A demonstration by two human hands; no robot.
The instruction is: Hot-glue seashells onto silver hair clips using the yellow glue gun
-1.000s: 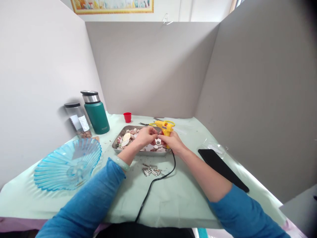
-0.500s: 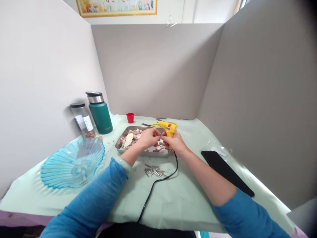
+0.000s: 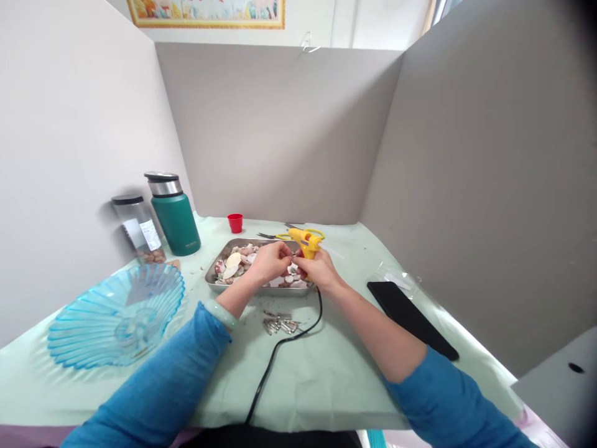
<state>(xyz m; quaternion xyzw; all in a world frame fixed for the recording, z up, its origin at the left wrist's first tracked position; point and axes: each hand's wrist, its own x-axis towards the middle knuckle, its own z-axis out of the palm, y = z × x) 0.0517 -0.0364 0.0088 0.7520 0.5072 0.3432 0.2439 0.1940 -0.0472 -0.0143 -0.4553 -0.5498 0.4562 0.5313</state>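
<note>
Over a metal tray (image 3: 215,287) of shells, my two hands meet with their fingertips close together. My left hand (image 3: 271,261) is closed in a pinch above the shells (image 3: 233,264); what it pinches is too small to make out. The yellow glue gun (image 3: 305,240) is in my right hand (image 3: 319,269), its nozzle pointing up and left. My right thumb and forefinger reach toward the left fingertips. A black cord (image 3: 275,354) runs from the glue gun down to the table's front edge. Several small silver metal clips (image 3: 281,323) lie in front of the tray.
To the left stand a blue glass shell-shaped bowl (image 3: 84,323), a clear jar (image 3: 135,227) and a green flask (image 3: 175,218). Behind the tray are a red cup (image 3: 236,223) and yellow-handled scissors (image 3: 280,236). A black flat object (image 3: 410,317) lies right. Grey panels (image 3: 275,130) enclose the table.
The whole view has shifted, so things sit slightly further left. My hands keep nearly the same pose over the tray, and the glue gun stays in my right hand.
</note>
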